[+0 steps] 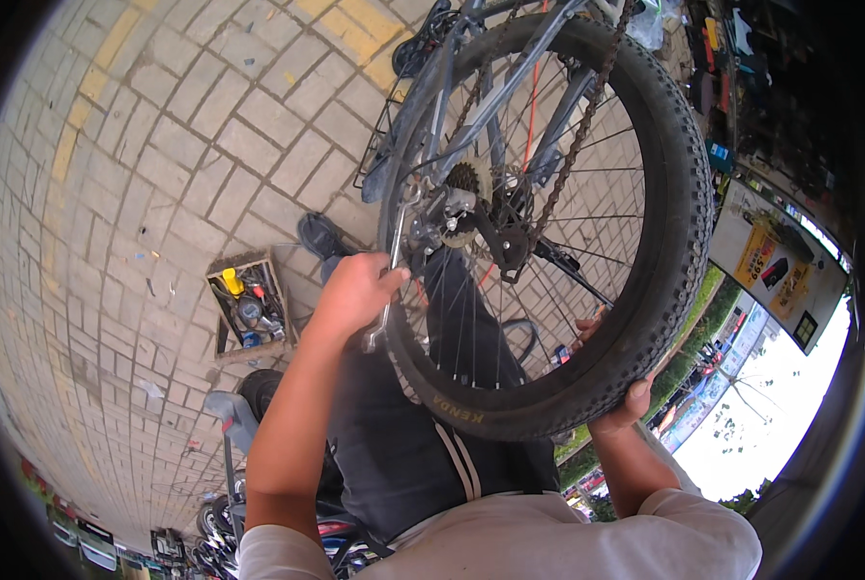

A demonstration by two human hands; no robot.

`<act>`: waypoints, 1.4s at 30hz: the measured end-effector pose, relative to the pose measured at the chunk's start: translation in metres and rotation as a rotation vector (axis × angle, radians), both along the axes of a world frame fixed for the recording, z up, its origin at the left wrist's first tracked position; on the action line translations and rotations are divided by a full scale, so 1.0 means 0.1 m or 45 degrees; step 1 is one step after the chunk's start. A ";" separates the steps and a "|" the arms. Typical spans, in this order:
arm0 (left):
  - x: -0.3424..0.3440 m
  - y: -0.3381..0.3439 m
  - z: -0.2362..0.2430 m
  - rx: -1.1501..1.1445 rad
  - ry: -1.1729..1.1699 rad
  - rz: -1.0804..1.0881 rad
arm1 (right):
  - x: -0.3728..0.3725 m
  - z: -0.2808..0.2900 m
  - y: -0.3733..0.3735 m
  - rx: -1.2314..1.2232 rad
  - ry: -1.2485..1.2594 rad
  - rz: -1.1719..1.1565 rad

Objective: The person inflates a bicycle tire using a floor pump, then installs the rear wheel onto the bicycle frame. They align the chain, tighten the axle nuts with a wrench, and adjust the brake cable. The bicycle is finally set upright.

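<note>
My left hand (360, 295) is closed on a silver wrench (398, 240), held upright beside the hub of a bicycle's rear wheel, whose gear cassette (464, 177) and derailleur (510, 249) face me. The wrench's upper end is close by the axle; whether it touches cannot be made out. My right hand (624, 406) grips the black knobby tire (681, 227) at its lower right, fingertips showing inside the rim. The chain (573, 155) hangs down to the derailleur, and the grey frame (529, 53) crosses the top of the wheel.
An open box (275, 290) of tools sits on the brick paving (143, 145) at left, near my shoe (321, 234). Part of another vehicle (230, 416) is at lower left. A signboard (780, 261) and assorted items stand at right.
</note>
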State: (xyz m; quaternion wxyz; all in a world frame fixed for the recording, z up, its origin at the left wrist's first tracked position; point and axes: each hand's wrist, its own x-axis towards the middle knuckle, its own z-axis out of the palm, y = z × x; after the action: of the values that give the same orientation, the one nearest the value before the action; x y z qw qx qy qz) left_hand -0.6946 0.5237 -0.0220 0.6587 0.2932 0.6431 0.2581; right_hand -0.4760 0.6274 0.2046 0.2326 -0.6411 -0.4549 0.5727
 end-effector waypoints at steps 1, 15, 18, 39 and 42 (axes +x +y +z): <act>-0.03 0.03 0.04 0.044 0.018 -0.030 | -0.01 0.00 0.00 -0.003 -0.001 -0.005; 0.06 -0.04 -0.11 -0.062 -0.177 0.026 | 0.02 -0.01 -0.01 -0.006 0.002 0.010; 0.08 -0.07 -0.15 -0.054 -0.140 0.022 | -0.02 -0.01 0.00 0.005 0.012 0.020; 0.81 -0.39 -1.18 -0.473 0.601 1.208 | -0.33 0.11 0.07 -0.127 -0.029 -0.146; 0.76 -0.35 -1.64 -0.395 0.567 1.225 | -0.42 0.17 0.14 -0.221 -0.097 -0.185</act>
State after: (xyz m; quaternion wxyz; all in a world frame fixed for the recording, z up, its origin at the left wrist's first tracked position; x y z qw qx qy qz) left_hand -0.6189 0.4882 -0.1864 0.3501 -0.0867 0.8587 0.3640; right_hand -0.5176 0.6418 0.2213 0.1997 -0.7113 -0.3645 0.5668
